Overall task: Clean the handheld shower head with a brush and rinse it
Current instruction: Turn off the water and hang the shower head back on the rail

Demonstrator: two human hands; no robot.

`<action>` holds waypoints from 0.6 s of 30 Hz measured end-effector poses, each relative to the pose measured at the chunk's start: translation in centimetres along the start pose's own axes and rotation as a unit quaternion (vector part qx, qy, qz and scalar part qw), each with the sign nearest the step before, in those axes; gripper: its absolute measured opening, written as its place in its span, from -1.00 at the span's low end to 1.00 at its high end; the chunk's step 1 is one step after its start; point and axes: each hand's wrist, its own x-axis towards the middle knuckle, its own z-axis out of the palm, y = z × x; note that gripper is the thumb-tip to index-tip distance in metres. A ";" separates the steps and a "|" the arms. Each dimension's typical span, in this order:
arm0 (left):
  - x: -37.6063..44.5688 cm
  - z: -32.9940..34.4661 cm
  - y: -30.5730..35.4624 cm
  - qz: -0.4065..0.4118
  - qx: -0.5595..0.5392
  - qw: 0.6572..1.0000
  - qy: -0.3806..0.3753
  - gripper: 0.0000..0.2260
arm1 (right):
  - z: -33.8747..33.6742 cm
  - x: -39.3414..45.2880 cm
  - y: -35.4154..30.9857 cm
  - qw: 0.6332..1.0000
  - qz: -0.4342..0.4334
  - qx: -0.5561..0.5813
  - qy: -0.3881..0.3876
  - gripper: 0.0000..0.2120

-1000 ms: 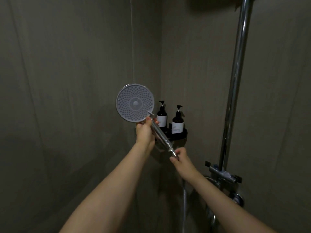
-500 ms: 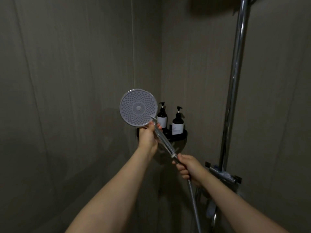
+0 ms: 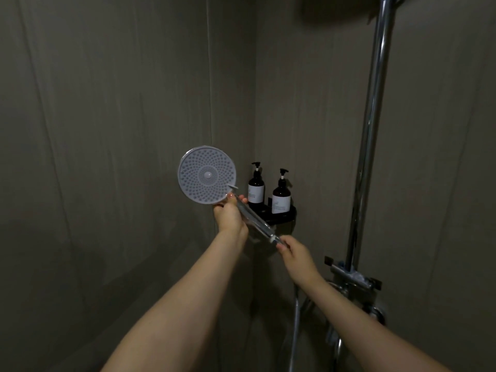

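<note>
Grey shower corner, dim light, one head view only. Shower head (image 3: 207, 175) is held up mid-frame, nozzle face toward the camera, handle (image 3: 255, 220) running down toward 4 o'clock. Left hand (image 3: 231, 217) wraps the handle just under the disc, thumb up at the rim. Right hand (image 3: 296, 255) pinches the handle's lower end where the hose (image 3: 295, 318) joins. Disc sits at 11 o'clock from the left grip; right grip is at 4 o'clock from it.

No brush visible, so my read is this is positioning or inspection before scrubbing. To do it well: keep the left grip firm near the disc, free the right hand for the brush, keep the face tilted toward you.

Two pump bottles (image 3: 281, 196) on a corner shelf (image 3: 284, 217) just behind; riser pipe (image 3: 371, 130) at 3 o'clock.
</note>
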 end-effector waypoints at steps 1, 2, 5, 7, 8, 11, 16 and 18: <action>0.0 -0.1 0.0 0.000 -0.008 1.000 0.004 -0.93 | 0.0 0.0 -0.1 1.000 -0.001 0.005 0.005 -0.87; 0.0 -0.2 0.0 0.002 -0.016 1.000 0.006 -0.89 | 0.1 0.0 -0.1 1.000 -0.002 0.007 0.008 -0.86; 0.0 -0.3 0.2 0.008 -0.030 0.999 0.006 -0.86 | 0.3 -0.2 -0.2 1.000 -0.009 0.000 0.009 -0.83; 0.0 -0.4 0.3 0.007 -0.032 0.999 0.004 -0.86 | 0.4 -0.2 -0.2 1.000 -0.009 -0.007 0.008 -0.82; 0.1 -0.5 0.4 0.005 -0.032 0.999 0.002 -0.86 | 0.5 -0.2 -0.2 1.000 -0.008 -0.008 0.007 -0.81; 0.2 -0.7 0.4 -0.002 -0.033 0.999 -0.002 -0.90 | 0.5 -0.3 -0.1 1.000 -0.009 -0.013 0.007 -0.78; 0.0 -0.5 0.6 -0.003 -0.023 1.000 0.000 -0.87 | 0.4 -0.4 -0.1 0.995 -0.028 -0.093 0.008 -0.79; -0.3 -0.4 0.5 -0.001 -0.016 1.000 0.010 -0.88 | 0.5 -0.5 -0.1 0.988 -0.038 -0.148 0.033 -0.79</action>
